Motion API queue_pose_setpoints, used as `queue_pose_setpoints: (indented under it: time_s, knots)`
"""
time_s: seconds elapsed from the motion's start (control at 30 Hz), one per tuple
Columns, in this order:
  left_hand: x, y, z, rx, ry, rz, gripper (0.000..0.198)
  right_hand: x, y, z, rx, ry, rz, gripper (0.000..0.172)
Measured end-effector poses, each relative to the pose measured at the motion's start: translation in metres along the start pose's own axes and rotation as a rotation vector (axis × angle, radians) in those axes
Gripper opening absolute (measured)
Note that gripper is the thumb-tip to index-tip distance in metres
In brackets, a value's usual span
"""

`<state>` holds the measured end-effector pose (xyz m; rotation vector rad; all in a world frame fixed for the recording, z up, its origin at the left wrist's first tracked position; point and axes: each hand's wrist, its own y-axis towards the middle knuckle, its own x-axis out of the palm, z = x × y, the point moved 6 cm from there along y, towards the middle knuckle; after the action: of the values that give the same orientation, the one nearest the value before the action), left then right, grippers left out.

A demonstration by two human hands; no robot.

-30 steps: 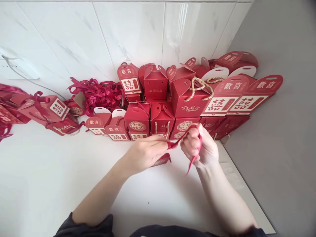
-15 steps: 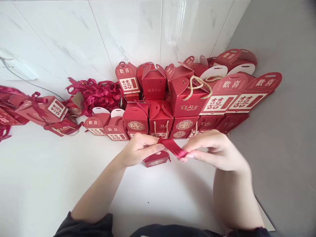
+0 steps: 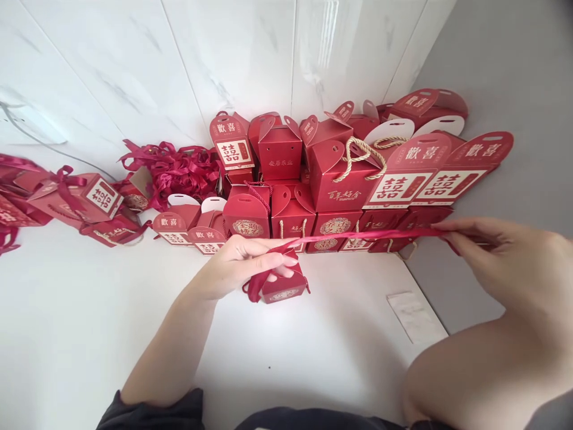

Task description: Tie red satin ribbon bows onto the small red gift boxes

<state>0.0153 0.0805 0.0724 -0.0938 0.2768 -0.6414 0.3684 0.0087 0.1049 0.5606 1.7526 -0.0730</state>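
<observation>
With fingertips pressed together, my left hand (image 3: 237, 266) and right hand (image 3: 519, 260) pinch the red ribbon (image 3: 358, 235), holding it taut near the small box (image 3: 285, 288).

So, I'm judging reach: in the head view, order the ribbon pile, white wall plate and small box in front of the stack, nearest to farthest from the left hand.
1. Small box: close by the left hand, partly behind its fingers.
2. Ribbon pile: farther back, to the hand's left.
3. White wall plate: far left, highest up.

White tabletop (image 3: 111, 334) beneath stacked red boxes (image 3: 293, 209), a nearer box (image 3: 285, 291) and, apparently, heaped ribbons (image 3: 183, 173).
</observation>
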Motion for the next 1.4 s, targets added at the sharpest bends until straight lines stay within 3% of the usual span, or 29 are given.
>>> queue_pose_setpoints:
  time_s: [0.07, 0.17, 0.27, 0.33, 0.4, 0.47, 0.53, 0.63, 0.9, 1.07, 1.17, 1.27, 1.3, 1.4]
  knots:
    - [0.0, 0.001, 0.001, -0.024, 0.004, 0.0, 0.03, 0.003, -0.003, 0.012, 0.041, -0.033, -0.129, 0.027]
    - [0.011, 0.0, -0.001, -0.124, -0.025, -0.122, 0.026, 0.003, -0.013, 0.0, -0.146, 0.139, -0.27, 0.034]
    - [0.028, -0.004, -0.006, -0.222, -0.08, -0.28, 0.036, 0.003, -0.023, -0.045, -0.387, 0.479, -0.337, 0.028]
    - [0.04, -0.006, -0.009, -0.259, -0.12, -0.375, 0.046, 0.016, -0.03, -0.09, -0.561, 0.786, -0.516, 0.03]
    - [0.047, -0.008, -0.009, -0.264, -0.146, -0.435, 0.046, 0.037, -0.037, -0.131, -0.644, 1.054, -0.746, 0.036]
    - [0.049, -0.008, -0.007, -0.246, -0.144, -0.438, 0.039, 0.063, -0.046, -0.164, -0.684, 1.193, -1.023, 0.041]
    - [0.042, -0.008, -0.004, -0.207, -0.113, -0.386, 0.025, 0.078, -0.049, -0.179, -0.682, 1.301, -1.12, 0.04]
    - [0.023, -0.008, 0.002, -0.139, -0.038, -0.276, 0.024, 0.078, -0.04, -0.173, -0.648, 1.346, -0.965, 0.027]
    - [-0.022, -0.023, 0.008, -0.155, 0.072, -0.159, 0.026, 0.034, -0.019, -0.11, -0.621, 1.368, -0.505, 0.014]
    - [-0.045, -0.03, 0.003, -0.205, 0.14, -0.084, 0.024, 0.017, -0.006, -0.063, -0.406, 1.277, -0.231, 0.015]
    - [-0.059, -0.031, -0.002, -0.215, 0.205, -0.012, 0.027, 0.017, 0.002, -0.033, -0.239, 0.989, -0.283, 0.012]
    - [-0.067, -0.029, 0.001, -0.147, 0.302, 0.046, 0.021, 0.035, 0.005, -0.015, -0.217, 0.635, -0.55, 0.023]
    - [-0.066, -0.027, 0.004, -0.116, 0.339, 0.053, 0.018, 0.04, 0.006, -0.011, -0.212, 0.503, -0.582, 0.027]
    - [-0.05, -0.019, 0.009, -0.044, 0.425, 0.003, 0.018, 0.047, 0.007, -0.026, -0.219, 0.179, -0.476, 0.034]
